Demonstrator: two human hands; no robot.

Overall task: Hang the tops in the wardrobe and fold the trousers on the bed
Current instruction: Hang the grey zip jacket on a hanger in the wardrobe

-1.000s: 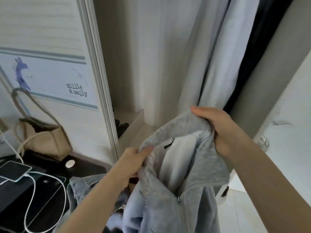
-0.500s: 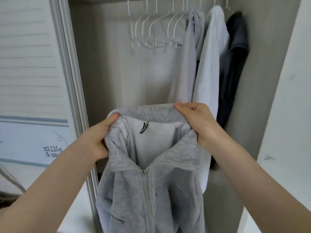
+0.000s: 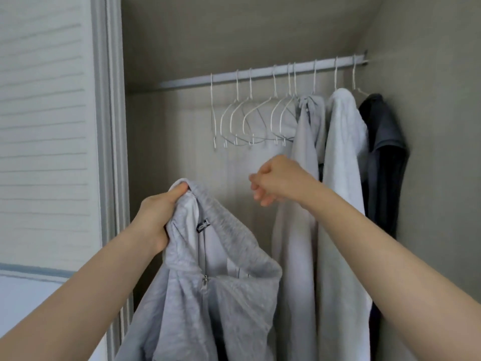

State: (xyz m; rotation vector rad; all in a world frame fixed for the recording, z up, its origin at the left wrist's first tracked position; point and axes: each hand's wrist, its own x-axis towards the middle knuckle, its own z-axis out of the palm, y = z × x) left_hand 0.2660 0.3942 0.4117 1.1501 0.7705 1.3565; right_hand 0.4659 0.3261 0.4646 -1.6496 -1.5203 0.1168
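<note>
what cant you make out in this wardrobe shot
- Label in the grey zip top, head view: text too small.
- Lower part of that top, gripped by the left hand: cut off by the bottom edge.
- Right hand fingertips: blurred.
- Dark shirt: partly behind the white top.

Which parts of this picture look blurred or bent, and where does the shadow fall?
Head view: right hand smeared by motion; left hand and grey hoodie fairly sharp; rail slanted, door frame bowed by the wide lens; soft even light, dark top in the shadowed corner.
</note>
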